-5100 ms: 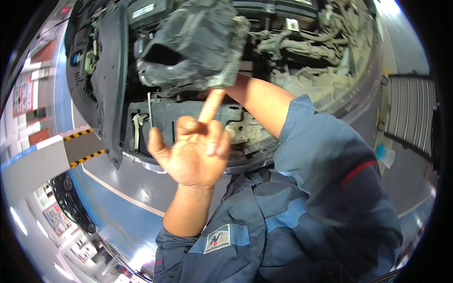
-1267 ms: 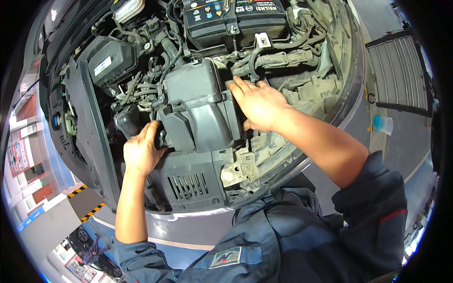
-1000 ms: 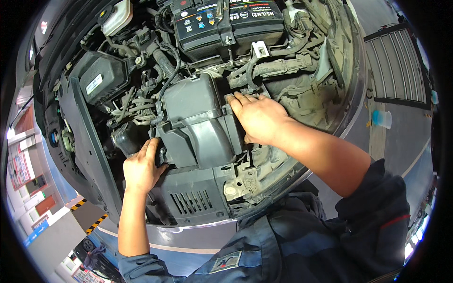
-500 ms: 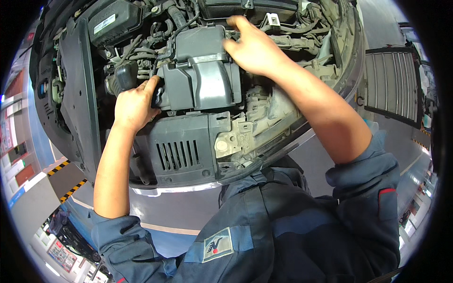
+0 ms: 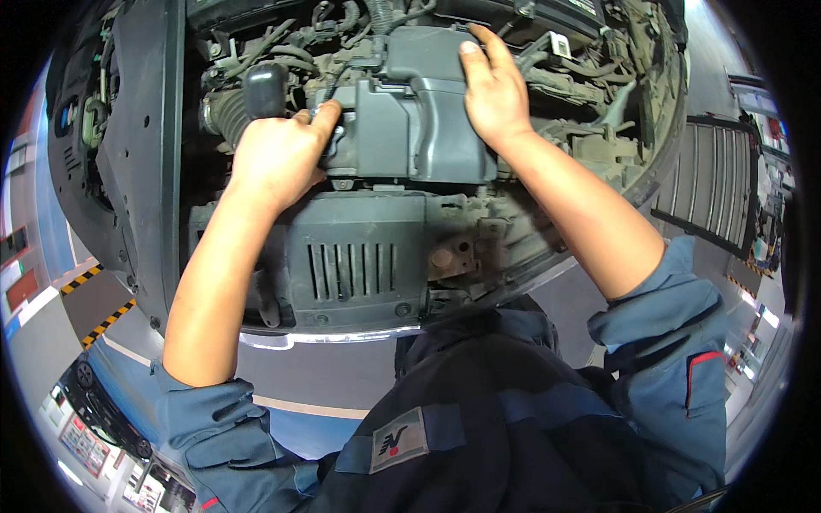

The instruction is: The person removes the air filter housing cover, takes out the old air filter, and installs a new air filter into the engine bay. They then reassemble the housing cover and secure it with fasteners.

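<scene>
A black plastic air filter housing (image 5: 385,128) sits in the engine bay, with a smooth curved duct (image 5: 448,128) over its right part. My left hand (image 5: 282,158) is closed at the housing's left end, some of its fingers hidden behind the edge. Just beyond that hand are a black rounded plastic piece (image 5: 265,90) and a ribbed intake hose (image 5: 229,120). Along the housing's far right edge lies my right hand (image 5: 498,94), its fingers stretched out and apart, the thumb against the housing's side.
A slotted black cover (image 5: 355,248) spans the front of the bay, near my body. Hoses and wiring crowd the far side, next to a black battery-like box (image 5: 564,19). The fender edge (image 5: 154,171) rises at the left. A grey slatted panel (image 5: 710,179) stands at the right.
My right hand has come down onto the housing's right edge. The left hand stays at the left end. The whole engine bay appears farther right in the picture.
</scene>
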Demonstrator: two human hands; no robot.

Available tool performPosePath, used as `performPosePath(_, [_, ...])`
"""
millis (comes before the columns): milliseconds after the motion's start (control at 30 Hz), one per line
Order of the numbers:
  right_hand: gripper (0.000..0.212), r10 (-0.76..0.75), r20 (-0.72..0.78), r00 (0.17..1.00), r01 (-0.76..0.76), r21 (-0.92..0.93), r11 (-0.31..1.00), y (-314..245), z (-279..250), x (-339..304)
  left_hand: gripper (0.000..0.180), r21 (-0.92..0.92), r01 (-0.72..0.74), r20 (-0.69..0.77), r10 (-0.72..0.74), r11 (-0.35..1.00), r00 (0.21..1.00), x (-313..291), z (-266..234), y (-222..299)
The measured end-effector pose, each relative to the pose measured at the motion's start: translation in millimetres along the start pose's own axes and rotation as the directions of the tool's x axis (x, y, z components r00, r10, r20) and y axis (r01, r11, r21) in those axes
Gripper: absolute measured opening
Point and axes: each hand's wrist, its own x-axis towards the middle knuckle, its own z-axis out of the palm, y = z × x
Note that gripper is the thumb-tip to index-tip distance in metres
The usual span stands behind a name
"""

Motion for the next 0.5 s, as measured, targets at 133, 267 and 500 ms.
performPosePath(133, [0.052,0.009,0.030,0.999,-0.009,-0.011,1.000,0.3,-0.3,3.3,0.078,-0.008,-0.010,0.046,0.011,1.000,0.999,6.2,3.5,-7.6])
performPosePath(267, [0.054,0.000,0.013,1.000,0.001,-0.064,0.998,-6.6,-2.9,6.1,0.079,-0.015,0.013,0.060,-0.012,1.000,0.998,5.5,5.3,-4.6])
performPosePath(500, [0.075,-0.091,0.120,0.989,0.130,-0.375,0.918,-29.9,0.7,-9.2,0.080,-0.023,0.001,0.062,0.000,1.000,0.998,1.2,-0.5,-2.2])
